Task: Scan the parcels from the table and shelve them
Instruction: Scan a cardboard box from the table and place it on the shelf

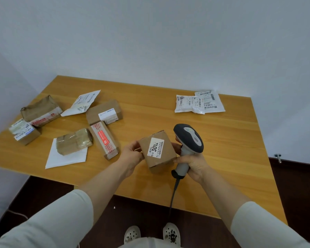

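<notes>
Currently the small cardboard box (157, 152) is off the table (222, 140), held over its near half and tilted. The box's white label (155, 147) faces up and the digits "301" are readable.

Left hand (132, 154) grips the box's left side, fingers curled round the edge. Right hand (193, 164), at the box's right, is wrapped round the handle of the scanner (189, 140). Its thumb reaches out and touches the box's lower right edge. A couple of fingertips show against the box's right face.

The scanner's dark grey head sits just right of the box, level with its top corner. Its cable (174, 192) drops from the handle base, below and right of the box, past the table edge.

Left of the box, all lying on the table:
- long box with red tape (105, 140), nearest
- taped brown bundle (73, 141), further left, lying on a white envelope (66, 158)
- labelled brown box (104, 111), up and left
- white mailer (82, 102), beyond that
- brown bag parcel (40, 110), far left
- sticker-covered box (24, 131), far left, touching the brown bag parcel

Up and right of the box, well apart, are two white bags, one (189, 104) overlapping the other (211, 101).

Below the box are pale sleeves (66, 217), dark floor (141, 212) and white shoes (132, 233).
</notes>
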The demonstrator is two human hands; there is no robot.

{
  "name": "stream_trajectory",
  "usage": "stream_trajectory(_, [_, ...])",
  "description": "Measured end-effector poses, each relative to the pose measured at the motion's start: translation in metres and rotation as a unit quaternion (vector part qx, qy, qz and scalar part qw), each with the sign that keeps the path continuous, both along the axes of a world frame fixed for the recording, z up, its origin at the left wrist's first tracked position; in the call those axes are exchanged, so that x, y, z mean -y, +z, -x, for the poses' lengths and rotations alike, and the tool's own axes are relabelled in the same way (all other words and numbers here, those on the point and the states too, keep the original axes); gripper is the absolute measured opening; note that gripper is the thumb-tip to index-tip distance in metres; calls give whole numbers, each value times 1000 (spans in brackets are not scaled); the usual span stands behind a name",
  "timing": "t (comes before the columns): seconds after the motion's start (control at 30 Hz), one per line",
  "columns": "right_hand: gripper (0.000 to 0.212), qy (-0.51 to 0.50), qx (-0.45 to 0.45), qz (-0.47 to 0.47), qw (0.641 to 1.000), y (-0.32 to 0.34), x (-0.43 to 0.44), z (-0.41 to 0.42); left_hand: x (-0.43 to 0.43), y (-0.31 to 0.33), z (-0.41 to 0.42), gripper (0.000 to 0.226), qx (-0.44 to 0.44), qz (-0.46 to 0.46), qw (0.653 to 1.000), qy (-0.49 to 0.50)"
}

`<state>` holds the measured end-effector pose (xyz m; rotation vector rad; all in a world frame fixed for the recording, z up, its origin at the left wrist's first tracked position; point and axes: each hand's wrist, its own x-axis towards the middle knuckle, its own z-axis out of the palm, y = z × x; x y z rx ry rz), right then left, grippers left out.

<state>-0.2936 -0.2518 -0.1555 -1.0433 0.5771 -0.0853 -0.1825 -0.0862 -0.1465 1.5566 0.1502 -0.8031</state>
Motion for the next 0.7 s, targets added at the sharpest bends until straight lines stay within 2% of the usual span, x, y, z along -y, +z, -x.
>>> stream_trajectory(0.17, [63,-11,-3,-14,1000,1,-1,-2,-3,4,-2,71,40,-6,998,-55])
stream_trajectory(0.3, [66,-27,-14,-27,999,0,-1,-2,-5,15,-2,101,53,-20,990,-130])
stream_trajectory(0.4, [66,-38,-17,-25,999,0,2,-2,-5,22,5,121,115,-94,948,-281])
stream_trajectory(0.47, [66,-36,-17,-21,999,0,2,-2,-2,21,7,130,154,-123,930,-309])
stream_trajectory(0.53, [60,-40,-19,-21,999,0,1,-1,0,22,6,123,181,-112,935,-283])
stream_trajectory(0.57, [56,-48,-23,-20,998,0,1,-1,2,25,5,109,191,-108,940,-260])
stream_trajectory(0.6, [52,-52,-29,-21,998,0,2,-2,3,28,4,93,172,-109,954,-223])
stream_trajectory(0.67, [48,-43,-38,-33,998,2,5,-1,7,36,3,65,74,-96,986,-111])
stream_trajectory(0.7, [47,-33,-46,-43,997,3,6,-1,11,41,3,64,24,-98,993,-65])
